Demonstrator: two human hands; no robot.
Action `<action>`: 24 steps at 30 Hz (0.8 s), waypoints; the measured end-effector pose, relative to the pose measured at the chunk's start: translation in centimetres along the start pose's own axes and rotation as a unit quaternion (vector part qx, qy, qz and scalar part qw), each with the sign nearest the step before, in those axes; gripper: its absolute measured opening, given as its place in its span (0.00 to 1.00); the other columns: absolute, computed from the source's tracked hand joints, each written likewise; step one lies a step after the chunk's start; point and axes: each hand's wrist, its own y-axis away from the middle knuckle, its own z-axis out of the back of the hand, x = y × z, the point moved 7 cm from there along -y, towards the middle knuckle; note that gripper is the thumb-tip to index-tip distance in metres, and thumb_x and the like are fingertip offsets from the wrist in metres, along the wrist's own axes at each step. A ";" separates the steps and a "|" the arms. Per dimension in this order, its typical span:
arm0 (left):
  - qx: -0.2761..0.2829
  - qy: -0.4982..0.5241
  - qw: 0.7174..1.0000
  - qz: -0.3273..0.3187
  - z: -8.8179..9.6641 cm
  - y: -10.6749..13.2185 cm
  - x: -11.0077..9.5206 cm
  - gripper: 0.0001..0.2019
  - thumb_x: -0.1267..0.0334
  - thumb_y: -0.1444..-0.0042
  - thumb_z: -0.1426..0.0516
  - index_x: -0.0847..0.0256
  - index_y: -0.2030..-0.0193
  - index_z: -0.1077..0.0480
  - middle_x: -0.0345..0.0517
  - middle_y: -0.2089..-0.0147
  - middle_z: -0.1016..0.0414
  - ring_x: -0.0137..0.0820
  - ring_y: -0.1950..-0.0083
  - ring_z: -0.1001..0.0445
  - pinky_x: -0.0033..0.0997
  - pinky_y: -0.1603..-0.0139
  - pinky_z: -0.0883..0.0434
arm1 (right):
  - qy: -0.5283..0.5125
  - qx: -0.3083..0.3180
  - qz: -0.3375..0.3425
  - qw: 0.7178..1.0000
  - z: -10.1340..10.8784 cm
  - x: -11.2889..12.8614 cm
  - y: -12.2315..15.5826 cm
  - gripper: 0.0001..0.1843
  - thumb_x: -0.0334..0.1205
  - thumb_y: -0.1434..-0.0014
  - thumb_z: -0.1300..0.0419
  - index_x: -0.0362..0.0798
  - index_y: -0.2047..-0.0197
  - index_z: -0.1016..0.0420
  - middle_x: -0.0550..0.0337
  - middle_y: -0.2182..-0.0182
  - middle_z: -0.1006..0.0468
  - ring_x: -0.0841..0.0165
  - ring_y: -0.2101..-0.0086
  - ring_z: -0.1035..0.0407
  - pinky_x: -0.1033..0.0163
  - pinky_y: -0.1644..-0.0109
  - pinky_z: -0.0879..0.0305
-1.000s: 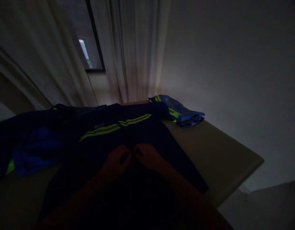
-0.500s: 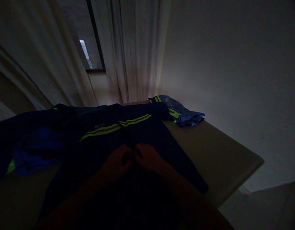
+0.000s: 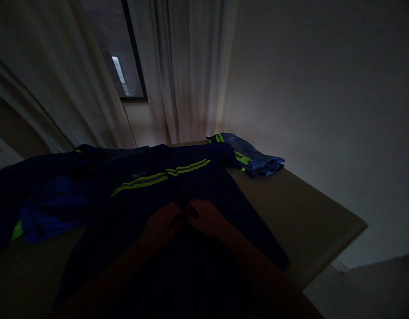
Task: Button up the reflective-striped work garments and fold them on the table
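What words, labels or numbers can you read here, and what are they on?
None is readable.
Dark jacket: small pale chest print, too small and dark to read.
Folded blue garment: pale marking, too small and blurred to read.

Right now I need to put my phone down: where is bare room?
Mainly right: tan tabletop between the green-striped navy jacket, the folded blue garment and table edge. A dim patch lies lower left, below the crumpled bright-blue cloth. Crowded: the middle, with jacket, left hand and right hand.
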 end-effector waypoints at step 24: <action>0.011 -0.026 0.999 0.034 0.1 0.0 -0.1 0.06 0.67 0.35 0.47 0.55 0.55 0.30 0.43 0.55 0.26 0.35 0.52 0.26 0.38 0.50 0.31 | -0.059 -0.017 -0.046 0.997 1.2 -0.4 -0.1 0.06 0.33 0.39 0.37 0.49 0.59 0.18 0.59 0.61 0.17 0.68 0.59 0.25 0.65 0.54 0.36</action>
